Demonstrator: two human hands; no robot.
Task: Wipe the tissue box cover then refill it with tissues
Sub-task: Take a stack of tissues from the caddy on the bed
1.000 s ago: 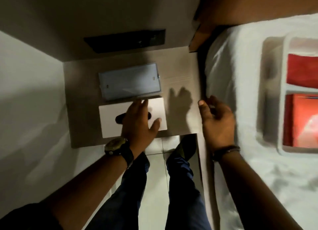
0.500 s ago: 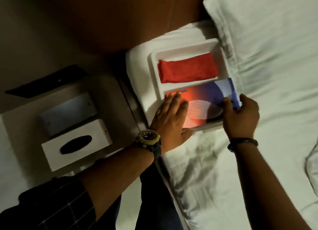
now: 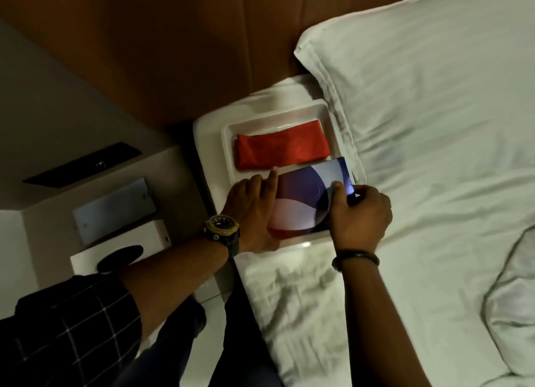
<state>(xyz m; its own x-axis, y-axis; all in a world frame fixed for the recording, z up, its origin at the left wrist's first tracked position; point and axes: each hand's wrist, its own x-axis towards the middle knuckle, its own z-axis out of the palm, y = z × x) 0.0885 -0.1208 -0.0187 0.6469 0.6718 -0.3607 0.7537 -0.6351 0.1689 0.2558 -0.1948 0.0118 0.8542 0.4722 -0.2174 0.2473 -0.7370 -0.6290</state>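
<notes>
- Your white tray (image 3: 330,117) sits on the bed (image 3: 434,213) at its head-end corner, just beside the pillow (image 3: 419,82) on one side and close to the bed's near edge on the other; open sheet lies toward the foot.
- The bench (image 3: 179,178) stands just beside that bed edge, against the wooden headboard (image 3: 173,53). The white tissue box cover (image 3: 121,250) rests at its front edge, oval slot up, partly hidden by your left forearm, well apart from both hands.
- A grey flat box (image 3: 113,210) lies just behind the cover, and a dark panel (image 3: 84,163) is on the wall above.
- The tissue pack (image 3: 304,195) lies in the tray's nearer half, its wrapper blue, white and red with curved shapes, glossy.
- Your left hand (image 3: 249,213) presses on the pack's left end, forefinger stretched along its far edge, other fingers curled.
- Your right hand (image 3: 359,216) grips the pack's right end, thumb on top, fingers wrapped under.
- A folded red cloth (image 3: 280,149) fills the tray's far half, touching the pack's far edge.
</notes>
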